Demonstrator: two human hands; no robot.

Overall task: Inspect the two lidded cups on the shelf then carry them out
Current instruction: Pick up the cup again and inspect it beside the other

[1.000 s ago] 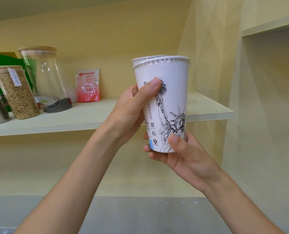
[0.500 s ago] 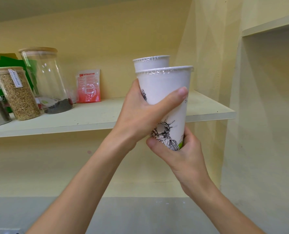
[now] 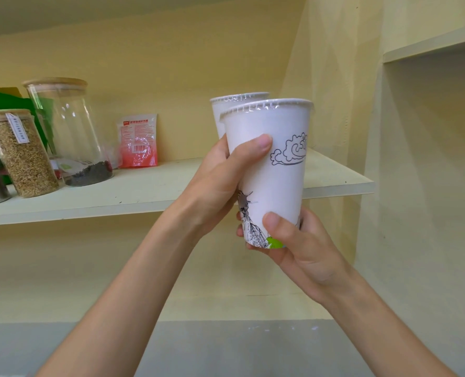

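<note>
Here we hold the front cup [image 3: 269, 180] in the air before the pale shelf [image 3: 144, 191]: our left hand [image 3: 220, 183] wraps its side, our right hand [image 3: 299, 240] grips its base. The second cup [image 3: 219, 115] shows just behind it. Jars stand at the shelf's left, yellow walls around.

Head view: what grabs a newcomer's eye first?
The near white lidded cup, held up at centre frame: left hand wrapped round its middle, right hand cupping its base, with line drawings on its side. The second lidded cup peeks out just behind it. At left on the shelf stand a grain-filled jar, a nearly empty glass jar and a red packet.
</note>
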